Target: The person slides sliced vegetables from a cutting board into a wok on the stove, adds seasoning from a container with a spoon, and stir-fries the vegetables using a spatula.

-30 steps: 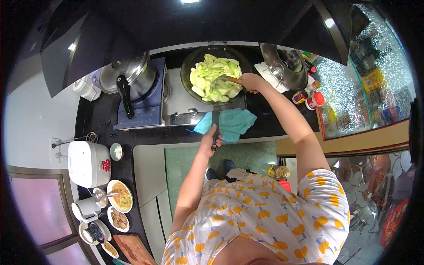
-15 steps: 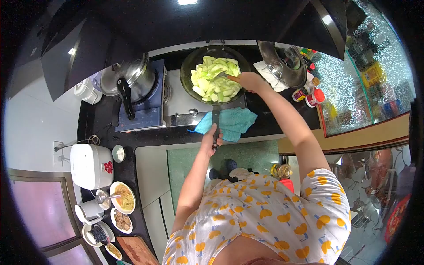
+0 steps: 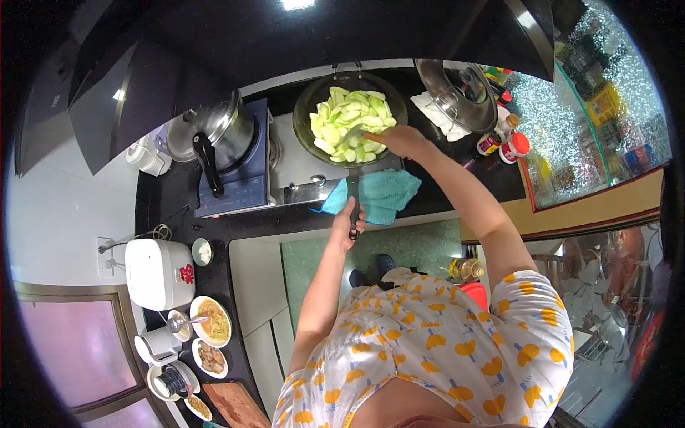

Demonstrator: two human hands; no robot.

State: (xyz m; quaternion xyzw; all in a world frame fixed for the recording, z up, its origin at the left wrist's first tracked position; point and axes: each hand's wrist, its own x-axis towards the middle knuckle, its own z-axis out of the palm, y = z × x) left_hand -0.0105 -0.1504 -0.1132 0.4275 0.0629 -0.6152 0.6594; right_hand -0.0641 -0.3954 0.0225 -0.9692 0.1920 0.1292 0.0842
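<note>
A dark wok (image 3: pixel 303 118) sits on the stove, filled with pale green sliced vegetable (image 3: pixel 349 114). My left hand (image 3: pixel 348 222) is closed around the wok's black handle (image 3: pixel 354 192). Above the wok's right side, my right hand (image 3: pixel 404 142) grips the wooden handle of a spatula (image 3: pixel 374 137); its metal blade is down among the slices and partly hidden by them. Beneath the wok handle, a turquoise cloth (image 3: pixel 389 194) drapes over the counter's front edge.
A glass lid (image 3: pixel 457 100) rests on a white cloth (image 3: pixel 437 118) to the right, near seasoning jars (image 3: pixel 514 148). Left of the wok stands a pressure cooker (image 3: pixel 225 135) on a blue induction cooker (image 3: pixel 239 198). A rice cooker (image 3: pixel 158 274) and dishes of food (image 3: pixel 212 321) line the left counter.
The spatula and my right hand have shifted slightly down and left over the wok, and the slices lie differently. My left hand keeps its hold. The whole view has shifted a little.
</note>
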